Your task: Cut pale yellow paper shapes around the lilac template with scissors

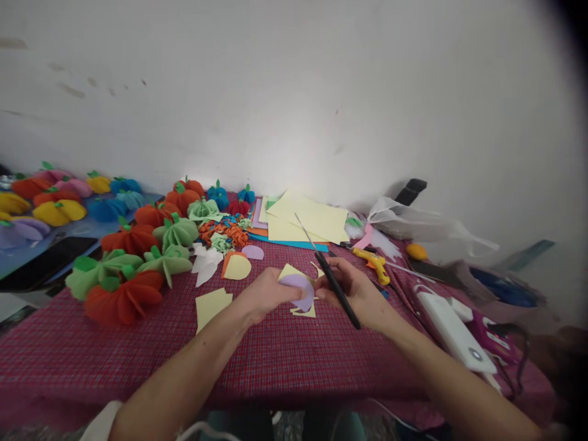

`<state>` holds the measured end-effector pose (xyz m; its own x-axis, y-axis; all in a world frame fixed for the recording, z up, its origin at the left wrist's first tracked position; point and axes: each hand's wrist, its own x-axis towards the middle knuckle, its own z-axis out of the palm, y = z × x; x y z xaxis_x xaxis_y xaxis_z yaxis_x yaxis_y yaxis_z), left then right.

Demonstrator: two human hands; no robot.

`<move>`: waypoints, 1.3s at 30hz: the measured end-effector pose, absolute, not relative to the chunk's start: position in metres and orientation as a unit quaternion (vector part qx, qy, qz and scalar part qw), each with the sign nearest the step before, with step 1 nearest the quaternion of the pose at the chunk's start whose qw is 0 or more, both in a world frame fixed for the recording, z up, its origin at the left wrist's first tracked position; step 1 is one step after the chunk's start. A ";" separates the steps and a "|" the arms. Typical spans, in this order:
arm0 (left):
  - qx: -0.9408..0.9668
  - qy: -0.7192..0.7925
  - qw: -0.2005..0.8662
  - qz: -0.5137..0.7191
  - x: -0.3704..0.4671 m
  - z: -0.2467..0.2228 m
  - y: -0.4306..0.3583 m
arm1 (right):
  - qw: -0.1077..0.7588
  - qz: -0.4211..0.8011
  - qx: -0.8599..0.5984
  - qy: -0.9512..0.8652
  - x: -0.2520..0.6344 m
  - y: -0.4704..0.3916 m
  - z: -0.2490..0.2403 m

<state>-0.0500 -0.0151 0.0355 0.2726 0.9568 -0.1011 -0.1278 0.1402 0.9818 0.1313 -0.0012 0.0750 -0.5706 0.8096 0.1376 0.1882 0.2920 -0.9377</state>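
my left hand (pixel 266 294) is pinched on a lavender paper piece (pixel 296 280), thumb over its face, with pale yellow paper (pixel 287 269) right behind it; both are held up over the checked tablecloth (pixel 257 361). my right hand (pixel 361 297) is closed around a black-handled tool (pixel 337 285) with a narrow metal blade pointing away; scissors or a knife, i cannot tell from here. i judge the paper light, thin and a bit floppy, easy to crease or tear, so i'd grip it softly, flat between thumb and fingers, clear of the edge by the tool. the tool looks stiff and slim, and i'd hold it only by the handle. just below lie yellow scraps (pixel 307 310). left of them sits a rounded yellow piece (pixel 237 267) on an orange one, then paper pumpkins (pixel 124 300); beyond are stacked sheets (pixel 312 214), and to the right a yellow glue gun (pixel 377 264).
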 end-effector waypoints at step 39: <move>0.392 0.361 0.606 0.590 -0.036 0.039 -0.015 | 0.461 0.524 -0.341 -0.629 0.106 0.017 0.063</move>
<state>-0.0358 -0.0146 0.0395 0.0420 0.9988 0.0247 -0.4321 -0.0041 0.9018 0.1062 0.0172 0.0632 -0.3410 0.9133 0.2227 -0.0542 0.2174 -0.9746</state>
